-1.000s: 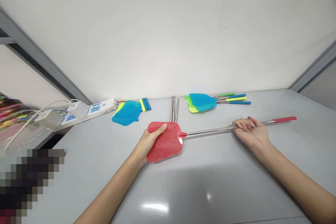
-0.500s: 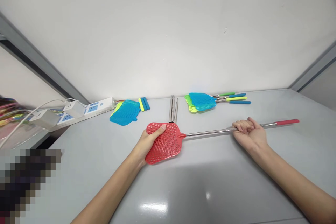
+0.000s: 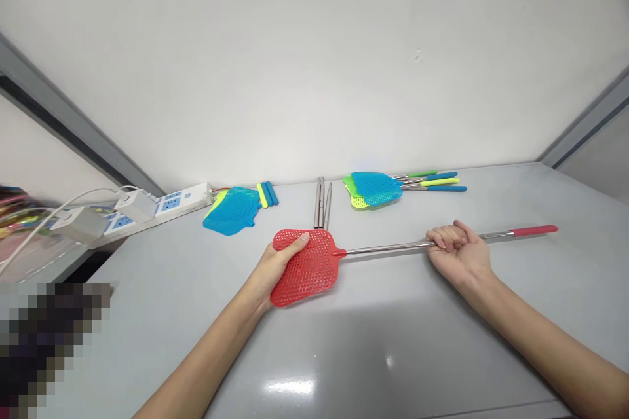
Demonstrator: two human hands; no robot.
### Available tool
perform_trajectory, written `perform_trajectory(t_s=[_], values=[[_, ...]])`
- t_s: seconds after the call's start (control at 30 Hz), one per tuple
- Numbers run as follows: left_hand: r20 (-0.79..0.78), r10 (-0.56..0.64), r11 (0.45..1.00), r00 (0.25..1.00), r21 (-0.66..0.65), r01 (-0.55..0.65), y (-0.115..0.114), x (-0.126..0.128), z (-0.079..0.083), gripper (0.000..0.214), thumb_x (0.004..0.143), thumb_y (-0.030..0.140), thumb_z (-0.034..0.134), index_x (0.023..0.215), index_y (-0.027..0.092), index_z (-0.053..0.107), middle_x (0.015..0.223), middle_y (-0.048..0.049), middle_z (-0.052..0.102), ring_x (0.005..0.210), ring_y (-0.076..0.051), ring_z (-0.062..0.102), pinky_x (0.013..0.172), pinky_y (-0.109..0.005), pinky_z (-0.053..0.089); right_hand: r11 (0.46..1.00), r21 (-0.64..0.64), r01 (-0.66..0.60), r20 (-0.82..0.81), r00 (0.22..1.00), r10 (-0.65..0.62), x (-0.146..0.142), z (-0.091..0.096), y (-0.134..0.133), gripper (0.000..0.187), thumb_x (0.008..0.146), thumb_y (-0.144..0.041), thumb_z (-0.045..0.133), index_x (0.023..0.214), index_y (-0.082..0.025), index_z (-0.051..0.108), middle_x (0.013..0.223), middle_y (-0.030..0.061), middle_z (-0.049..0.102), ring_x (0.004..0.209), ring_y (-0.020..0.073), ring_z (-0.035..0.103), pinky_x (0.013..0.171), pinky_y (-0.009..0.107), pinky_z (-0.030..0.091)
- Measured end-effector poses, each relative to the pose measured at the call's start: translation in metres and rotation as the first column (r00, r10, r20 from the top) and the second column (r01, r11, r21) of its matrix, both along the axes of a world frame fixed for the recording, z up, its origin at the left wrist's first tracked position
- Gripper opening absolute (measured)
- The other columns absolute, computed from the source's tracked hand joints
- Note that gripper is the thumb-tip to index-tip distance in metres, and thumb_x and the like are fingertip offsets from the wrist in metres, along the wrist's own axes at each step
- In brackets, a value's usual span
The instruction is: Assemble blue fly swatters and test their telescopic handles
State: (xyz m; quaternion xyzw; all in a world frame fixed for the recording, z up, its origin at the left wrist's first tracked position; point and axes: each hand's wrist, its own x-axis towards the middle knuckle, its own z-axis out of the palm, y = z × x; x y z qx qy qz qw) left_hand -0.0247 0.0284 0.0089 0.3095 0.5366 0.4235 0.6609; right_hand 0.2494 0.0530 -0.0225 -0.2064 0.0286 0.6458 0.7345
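Observation:
A red fly swatter lies across the grey table [image 3: 373,347]. Its mesh head [image 3: 312,265] is gripped at the left edge by my left hand [image 3: 275,265], thumb on top. Its extended steel rod [image 3: 386,248] runs right to a red handle tip [image 3: 533,230]. My right hand [image 3: 457,252] is closed round the rod, well short of the red tip.
Loose blue and green swatter heads [image 3: 230,211] with short grips [image 3: 266,194] lie at the back left. Three bare steel rods [image 3: 320,203] lie behind the red head. Assembled swatters [image 3: 393,185] sit at the back right. A power strip [image 3: 157,204] with chargers is far left.
My right hand has slid a little to the left along the rod. The left hand keeps its hold on the red head.

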Motion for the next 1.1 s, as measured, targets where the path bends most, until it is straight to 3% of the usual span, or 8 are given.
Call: perform_trajectory(t_s=[0.63, 0.97, 1.1], values=[[-0.113, 0.001, 0.998, 0.994, 0.069, 0.007, -0.005, 0.010, -0.002, 0.037, 0.062, 0.041, 0.063, 0.086, 0.014, 0.060, 0.072, -0.0079, 0.067, 0.062, -0.021, 0.062, 0.058, -0.031, 0.050, 0.999, -0.009, -0.044, 0.089, 0.995, 0.044, -0.013, 0.005, -0.008, 0.035, 0.079, -0.013, 0.030, 0.054, -0.018, 0.007, 0.044, -0.0074, 0.006, 0.034, 0.0083, 0.013, 0.035, 0.020, 0.028], [-0.238, 0.089, 0.990, 0.967, 0.126, -0.060, -0.010, 0.021, 0.006, 0.028, 0.065, 0.040, 0.060, 0.076, 0.014, 0.059, 0.069, -0.0059, 0.066, 0.060, -0.017, 0.061, 0.058, -0.027, 0.047, 0.998, -0.051, -0.039, 0.042, 0.998, 0.042, -0.023, 0.005, -0.014, 0.036, 0.076, -0.012, 0.035, 0.055, -0.019, 0.007, 0.046, -0.0068, 0.005, 0.036, 0.0091, 0.014, 0.035, 0.021, 0.028], [-0.215, 0.018, 0.991, 0.976, 0.132, 0.011, -0.008, 0.016, 0.000, 0.029, 0.066, 0.041, 0.059, 0.075, 0.014, 0.059, 0.068, -0.0050, 0.065, 0.059, -0.017, 0.060, 0.058, -0.027, 0.047, 0.997, -0.056, -0.047, 0.042, 0.998, 0.049, -0.025, 0.005, -0.015, 0.036, 0.076, -0.012, 0.035, 0.055, -0.019, 0.007, 0.047, -0.0068, 0.006, 0.036, 0.0089, 0.014, 0.035, 0.021, 0.028]])
